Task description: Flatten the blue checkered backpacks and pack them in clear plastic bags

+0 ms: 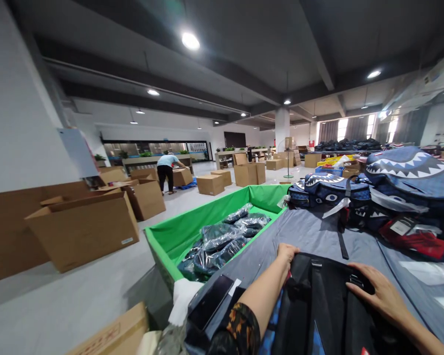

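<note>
A black backpack point(299, 305) lies with its strap side up on the grey-covered table point(281, 236), blue checked fabric showing along its left side. My left hand point(287, 252) has its fingers curled over the far left corner of the bag. At the far right corner my right hand point(381, 291) grips the edge beside a strap buckle, thumb and fingers on either side of it. Farther up the table are blue backpacks with shark-teeth prints point(331, 190), with paper tags and a red piece point(414, 241) among them.
A green-lined bin point(166, 236) holding plastic-wrapped bags point(222, 236) stands against the table's left side. A dark phone-like slab point(210, 301) lies left of my forearm. Cardboard boxes point(92, 227) stand on the floor, where a person point(166, 167) bends over one. A fan point(288, 162) stands farther back.
</note>
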`<state>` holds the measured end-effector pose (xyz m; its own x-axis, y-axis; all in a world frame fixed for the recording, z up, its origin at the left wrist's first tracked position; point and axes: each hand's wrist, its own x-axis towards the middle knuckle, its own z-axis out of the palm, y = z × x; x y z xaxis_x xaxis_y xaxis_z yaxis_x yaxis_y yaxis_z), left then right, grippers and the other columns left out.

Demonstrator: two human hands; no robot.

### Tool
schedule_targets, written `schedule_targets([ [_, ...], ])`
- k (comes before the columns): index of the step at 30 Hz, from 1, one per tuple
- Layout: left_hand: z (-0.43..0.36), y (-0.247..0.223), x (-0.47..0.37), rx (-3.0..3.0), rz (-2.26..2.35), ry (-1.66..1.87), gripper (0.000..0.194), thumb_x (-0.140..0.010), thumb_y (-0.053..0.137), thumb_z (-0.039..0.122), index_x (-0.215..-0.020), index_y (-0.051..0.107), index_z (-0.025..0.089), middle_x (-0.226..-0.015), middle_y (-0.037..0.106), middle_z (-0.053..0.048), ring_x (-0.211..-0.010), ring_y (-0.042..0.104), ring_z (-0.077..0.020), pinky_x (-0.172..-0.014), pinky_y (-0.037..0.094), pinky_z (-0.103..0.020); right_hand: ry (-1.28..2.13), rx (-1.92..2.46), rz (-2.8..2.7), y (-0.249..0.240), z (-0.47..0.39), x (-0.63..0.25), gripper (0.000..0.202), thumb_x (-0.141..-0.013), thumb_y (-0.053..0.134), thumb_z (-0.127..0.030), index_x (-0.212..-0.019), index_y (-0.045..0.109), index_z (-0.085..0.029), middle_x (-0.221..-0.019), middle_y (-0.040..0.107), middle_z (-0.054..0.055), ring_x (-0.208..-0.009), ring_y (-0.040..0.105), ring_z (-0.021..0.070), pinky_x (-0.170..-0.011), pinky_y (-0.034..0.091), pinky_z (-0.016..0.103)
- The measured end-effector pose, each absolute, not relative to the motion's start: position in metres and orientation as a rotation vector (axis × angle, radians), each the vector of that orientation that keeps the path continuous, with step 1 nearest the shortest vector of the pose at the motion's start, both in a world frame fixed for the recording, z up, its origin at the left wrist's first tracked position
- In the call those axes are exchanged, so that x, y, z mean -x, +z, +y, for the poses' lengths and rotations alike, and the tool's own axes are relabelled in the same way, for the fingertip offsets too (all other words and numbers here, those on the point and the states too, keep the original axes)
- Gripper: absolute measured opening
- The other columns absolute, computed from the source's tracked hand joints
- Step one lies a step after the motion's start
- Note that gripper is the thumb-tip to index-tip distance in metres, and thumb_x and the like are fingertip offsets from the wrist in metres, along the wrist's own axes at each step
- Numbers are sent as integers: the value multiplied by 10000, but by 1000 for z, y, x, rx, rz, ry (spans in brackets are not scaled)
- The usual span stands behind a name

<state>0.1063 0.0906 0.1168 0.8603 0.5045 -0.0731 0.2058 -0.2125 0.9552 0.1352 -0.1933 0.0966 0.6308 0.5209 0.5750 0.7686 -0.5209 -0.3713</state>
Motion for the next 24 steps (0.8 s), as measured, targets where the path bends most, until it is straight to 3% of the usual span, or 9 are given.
schedule_targets([
  [3,86,114,-111,-1943,449,313,301,-920,698,394,-762,656,141,-728,661,5,-689,632,-143,-692,533,-296,-547,2230,-1040,93,-194,-135,638,-838,549,-794,-1163,704,-266,-1162,737,102,-1085,694,324,-1003,550,543],
  [6,78,117,-95,-2081,242,349,385,-938,630,362,-608,650,163,-651,656,1,-762,666,-197,-774,520,-309,-654,2244,-1067,88,-196,-134,652,-865,499,-803,-1173,704,-267,-1178,732,100,-1125,675,337,-1047,502,604],
  [9,71,115,-61,-2159,26,436,213,-923,639,348,-844,762,192,-1004,747,-21,-1076,660,-236,-996,486,-332,-800,2310,-1067,83,-194,-125,652,-900,451,-783,-1202,699,-261,-1188,721,103,-1151,652,348,-1041,495,616],
  [11,69,107,-36,-2208,-48,527,215,-874,716,307,-1068,750,221,-1233,685,-46,-1229,579,-234,-1106,433,-368,-861,2353,-1034,81,-190,-112,640,-930,426,-748,-1247,683,-256,-1203,703,113,-1135,648,338,-1007,524,580],
  [18,55,44,21,-2425,-154,957,437,-840,802,341,-1236,670,209,-1150,653,-93,-1119,610,-257,-1005,545,-432,-829,2384,-1014,48,-203,-41,547,-997,383,-587,-1323,625,-220,-1199,661,125,-1130,629,309,-996,536,508],
  [21,49,21,33,-2492,-256,902,469,-849,790,412,-1238,661,183,-1095,661,-98,-1063,619,-253,-954,554,-413,-759,2446,-1037,31,-224,-25,558,-1011,352,-596,-1293,632,-204,-1206,670,126,-1094,652,301,-979,541,493],
  [24,45,17,21,-2613,-306,703,413,-865,757,480,-1145,694,182,-1008,662,-83,-978,619,-242,-891,548,-385,-476,2564,-1053,30,-230,-36,586,-1008,349,-608,-1286,643,-185,-1215,679,135,-1097,660,297,-991,538,461],
])
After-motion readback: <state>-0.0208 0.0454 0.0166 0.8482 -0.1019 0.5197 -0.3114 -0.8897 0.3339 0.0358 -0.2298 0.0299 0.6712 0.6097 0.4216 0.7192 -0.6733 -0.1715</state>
